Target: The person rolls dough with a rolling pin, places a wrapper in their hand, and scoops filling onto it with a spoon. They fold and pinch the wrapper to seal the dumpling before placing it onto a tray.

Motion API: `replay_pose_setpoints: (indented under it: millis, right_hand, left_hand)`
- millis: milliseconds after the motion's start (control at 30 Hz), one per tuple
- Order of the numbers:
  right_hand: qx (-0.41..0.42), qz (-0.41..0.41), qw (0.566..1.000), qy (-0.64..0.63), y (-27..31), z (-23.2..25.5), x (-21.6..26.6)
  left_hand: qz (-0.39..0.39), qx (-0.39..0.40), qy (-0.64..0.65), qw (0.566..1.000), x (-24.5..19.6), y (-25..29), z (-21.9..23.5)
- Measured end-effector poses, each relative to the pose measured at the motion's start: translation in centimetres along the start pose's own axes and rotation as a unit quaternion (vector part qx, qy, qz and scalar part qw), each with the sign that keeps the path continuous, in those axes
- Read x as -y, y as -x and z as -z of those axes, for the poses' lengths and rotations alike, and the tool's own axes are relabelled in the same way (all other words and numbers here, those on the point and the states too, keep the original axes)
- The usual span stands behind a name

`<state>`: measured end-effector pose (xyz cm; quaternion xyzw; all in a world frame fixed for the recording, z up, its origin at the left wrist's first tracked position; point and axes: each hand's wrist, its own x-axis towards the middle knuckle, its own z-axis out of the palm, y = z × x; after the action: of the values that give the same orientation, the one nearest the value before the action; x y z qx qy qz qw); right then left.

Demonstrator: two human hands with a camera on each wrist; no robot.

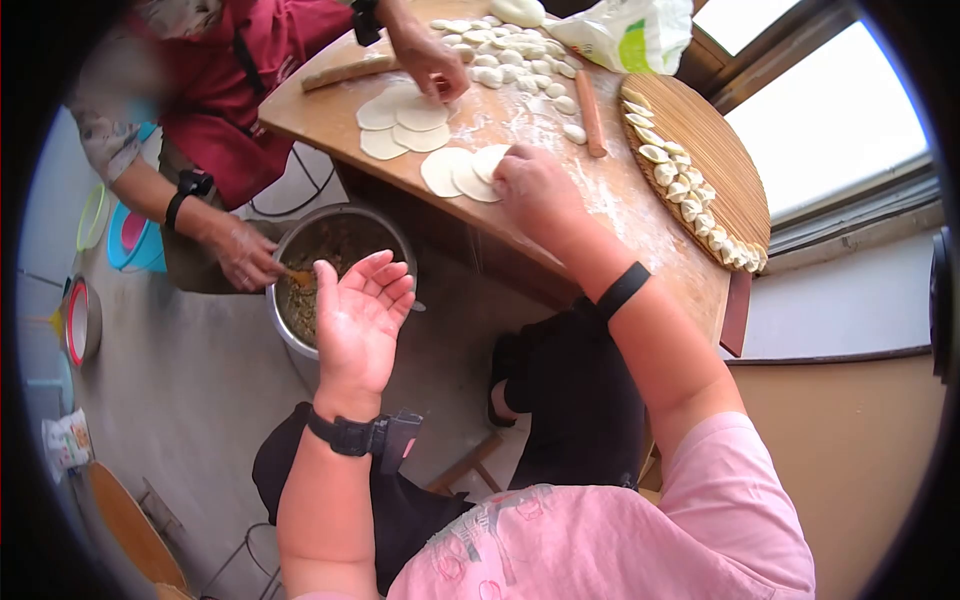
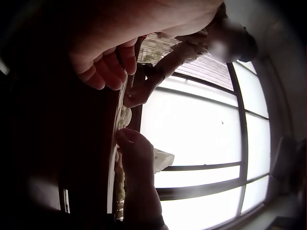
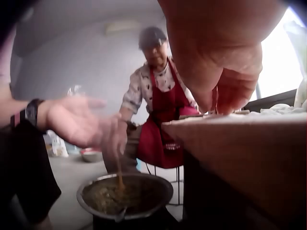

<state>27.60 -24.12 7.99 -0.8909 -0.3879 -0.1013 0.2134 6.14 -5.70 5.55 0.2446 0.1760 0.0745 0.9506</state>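
My left hand [image 1: 360,315] is held palm up with its fingers loosely extended and nothing in it, overlapping a metal pot [image 1: 408,255] of chopped filling [image 1: 297,312] in the head view. At the table's edge, my right hand [image 1: 540,200] pinches the edge of a round dough wrapper [image 1: 490,160], part of a small overlapping group. Its fingertips press close to the board in the right wrist view. Another person's hand [image 1: 435,68] touches a second group of wrappers [image 1: 380,112]; their other hand [image 1: 240,252] holds a wooden spoon [image 1: 299,276] in the filling.
Small dough pieces [image 1: 505,55] lie on the floured wooden table [image 1: 610,205], with a rolling pin [image 1: 590,115] beside them. Shaped dumplings [image 1: 690,195] line a round woven tray [image 1: 720,140] near the window. A plastic bag [image 1: 600,38] sits at the far edge.
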Motion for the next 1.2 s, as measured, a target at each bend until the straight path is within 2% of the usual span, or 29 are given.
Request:
replay_pose_setpoints:
  millis: [67,100,133,167,233,267,367,433,467,500,567,633,700,767,800,900,1000,1100,1200]
  right_hand:
    - [-0.026,-0.024,0.998,-0.052,0.2,0.2,-0.8]
    - [-0.018,-0.067,0.995,-0.075,0.0,-0.5,-2.6]
    - [-0.029,-0.192,0.962,-0.194,-0.1,0.4,-2.3]
    - [-0.036,-0.313,0.899,-0.304,-0.3,1.3,-2.0]
    - [-0.075,-0.347,0.780,-0.514,-0.5,1.2,-3.6]
    - [-0.078,-0.312,0.721,-0.614,-0.2,1.1,-4.0]
    - [-0.035,-0.279,0.760,-0.585,0.2,1.4,1.5]
    - [0.125,-0.190,0.853,-0.470,1.1,2.1,7.1]
    - [0.143,-0.165,0.867,-0.447,1.7,1.2,9.3]
    - [0.157,-0.149,0.852,-0.476,2.1,-0.1,10.4]
    - [0.163,-0.151,0.869,-0.442,2.0,-2.1,11.4]
    - [0.226,-0.086,0.925,-0.293,1.6,-4.3,10.9]
    - [0.261,0.004,0.950,-0.173,2.4,-6.7,10.0]
    - [0.269,0.109,0.953,-0.086,4.0,-9.8,9.0]
    - [0.301,0.114,0.945,-0.063,4.7,-10.9,9.1]
    - [0.326,0.121,0.935,-0.076,5.6,-13.7,9.1]
    - [0.305,0.144,0.940,-0.043,5.5,-15.9,8.8]
    - [0.303,0.119,0.945,-0.029,4.8,-17.2,9.3]
    - [0.302,0.191,0.934,0.022,4.2,-17.8,9.8]
  left_hand:
    - [-0.001,0.003,0.005,1.000,0.0,0.1,0.2]
    - [-0.003,0.006,0.007,1.000,0.0,0.2,0.3]
    - [-0.005,0.007,0.007,1.000,0.1,0.2,0.3]
    - [-0.003,0.004,0.008,1.000,0.1,0.2,0.3]
    - [0.005,0.000,0.007,1.000,0.3,0.3,0.2]
    - [0.006,0.002,0.005,1.000,0.4,0.2,0.1]
    - [0.016,-0.022,0.031,0.999,0.5,0.1,-1.1]
    - [0.019,-0.016,0.074,0.997,0.9,-0.5,-0.3]
    - [0.016,-0.015,0.101,0.995,1.1,-0.8,0.2]
    - [0.013,-0.015,0.127,0.992,1.1,-1.0,0.6]
    - [-0.036,-0.063,0.111,0.991,0.7,-1.1,1.3]
    - [-0.080,-0.131,0.084,0.985,0.3,-1.4,2.8]
    - [-0.121,-0.163,0.049,0.978,-0.4,-1.0,4.6]
    - [-0.145,-0.200,0.015,0.969,-1.5,-0.6,6.1]
    - [-0.150,-0.214,0.017,0.965,-2.0,-0.6,6.8]
    - [-0.169,-0.233,0.012,0.958,-3.2,0.0,9.0]
    - [-0.176,-0.227,0.015,0.958,-3.8,0.3,10.4]
    - [-0.177,-0.230,0.011,0.957,-4.2,0.8,10.8]
    - [-0.172,-0.236,0.010,0.956,-4.3,0.8,10.7]
